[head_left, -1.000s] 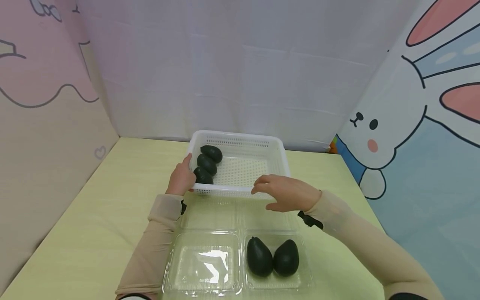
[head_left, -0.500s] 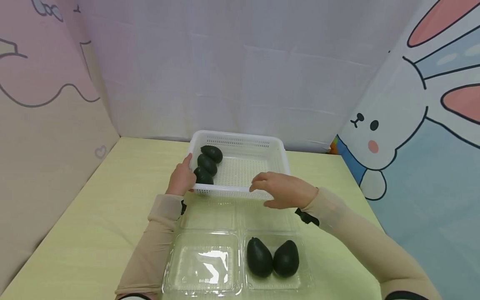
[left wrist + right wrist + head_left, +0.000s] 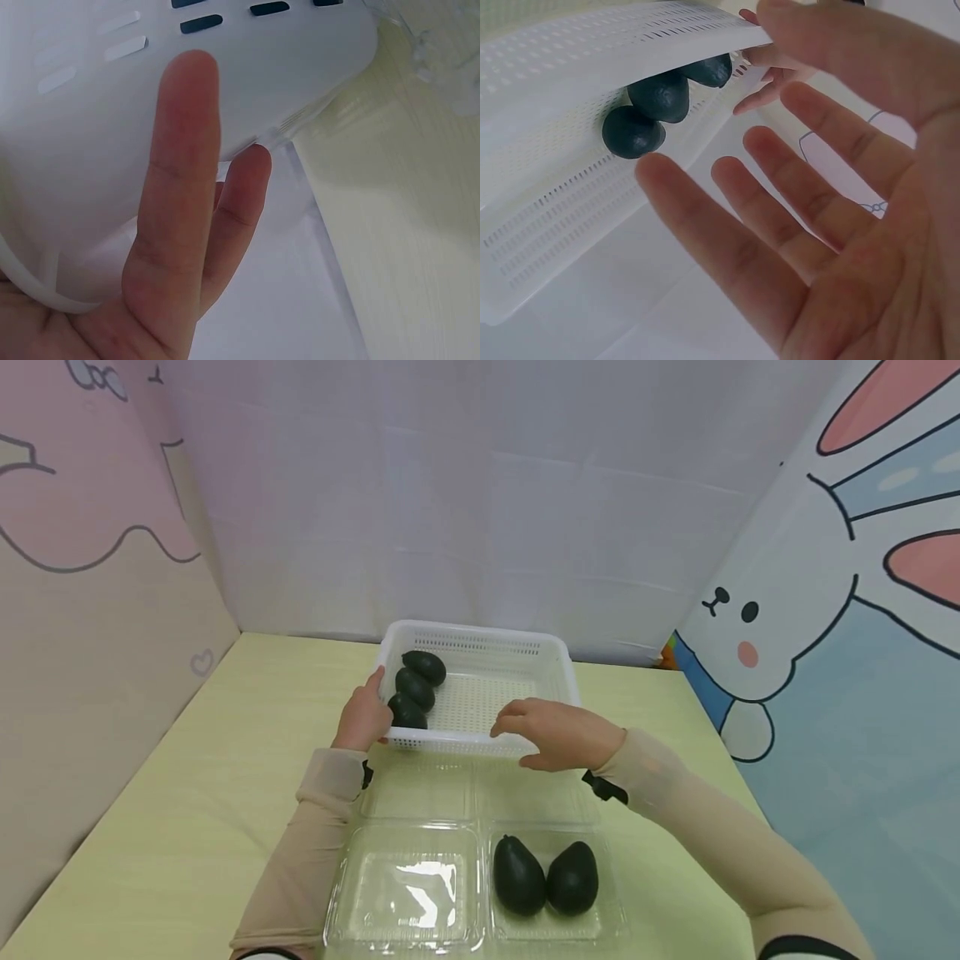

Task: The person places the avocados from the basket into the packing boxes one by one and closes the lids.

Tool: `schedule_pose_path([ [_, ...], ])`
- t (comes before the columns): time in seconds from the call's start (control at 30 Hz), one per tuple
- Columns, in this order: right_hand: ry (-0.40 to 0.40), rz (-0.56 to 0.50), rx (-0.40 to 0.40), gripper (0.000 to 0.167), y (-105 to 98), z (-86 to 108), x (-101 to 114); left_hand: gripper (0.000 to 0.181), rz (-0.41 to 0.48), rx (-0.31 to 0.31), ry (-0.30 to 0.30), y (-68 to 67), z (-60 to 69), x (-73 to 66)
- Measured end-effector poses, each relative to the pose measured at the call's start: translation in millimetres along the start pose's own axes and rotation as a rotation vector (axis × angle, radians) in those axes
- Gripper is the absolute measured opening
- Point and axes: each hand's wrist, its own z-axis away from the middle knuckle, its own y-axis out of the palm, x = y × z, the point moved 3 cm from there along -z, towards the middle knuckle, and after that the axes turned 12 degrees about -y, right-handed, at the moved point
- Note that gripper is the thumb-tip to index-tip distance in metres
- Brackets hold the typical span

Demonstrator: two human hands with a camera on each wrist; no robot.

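A white perforated plastic basket (image 3: 487,742) stands toward the back of the table. Three dark green avocados (image 3: 415,689) lie in a row along its left side. At the basket's left front corner, my left hand (image 3: 362,718) holds the rim; in the left wrist view its fingers (image 3: 180,165) lie along the outer wall. My right hand (image 3: 562,733) hovers over the basket's front rim, holding nothing, its fingers (image 3: 712,240) spread and slightly bent. Nearer to me is a clear plastic tray (image 3: 483,881) in sections; two larger avocados (image 3: 546,875) sit in its front right section.
The pale yellow table (image 3: 225,777) extends left and right of the basket and tray. A white cloth wall (image 3: 480,527) rises just behind the basket. Printed cartoon panels (image 3: 862,735) flank both sides.
My right hand has drifted slightly left and away from me above the front rim. The left hand, basket and avocados have stayed in place.
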Motion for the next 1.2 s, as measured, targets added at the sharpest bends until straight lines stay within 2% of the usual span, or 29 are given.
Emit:
schedule_pose_path([
  [0.17, -0.008, -0.008, 0.008, 0.046, 2.5, -5.2, 0.9, 0.076, -0.009, 0.005, -0.015, -0.4, 2.7, 5.0],
  [0.33, 0.000, -0.008, 0.010, 0.046, 0.8, -10.5, 0.6, 0.075, -0.009, -0.006, 0.001, -1.7, 2.7, 7.3],
  [0.5, -0.008, 0.001, 0.011, 0.045, -1.4, -15.6, -1.1, 0.075, -0.005, -0.018, 0.003, -1.8, 1.7, 4.9],
  [0.7, -0.015, 0.020, 0.001, 0.045, -3.0, -19.0, -4.8, 0.076, -0.002, -0.004, 0.002, 1.0, 1.5, -0.9],
  [0.93, -0.016, 0.051, 0.011, 0.047, -4.2, -27.2, -10.9, 0.075, -0.010, -0.012, 0.012, -0.2, 1.5, -1.2],
  [1.2, -0.008, 0.032, 0.013, 0.047, -5.3, -35.4, -15.9, 0.076, -0.004, -0.008, 0.020, -0.8, -0.3, -1.9],
])
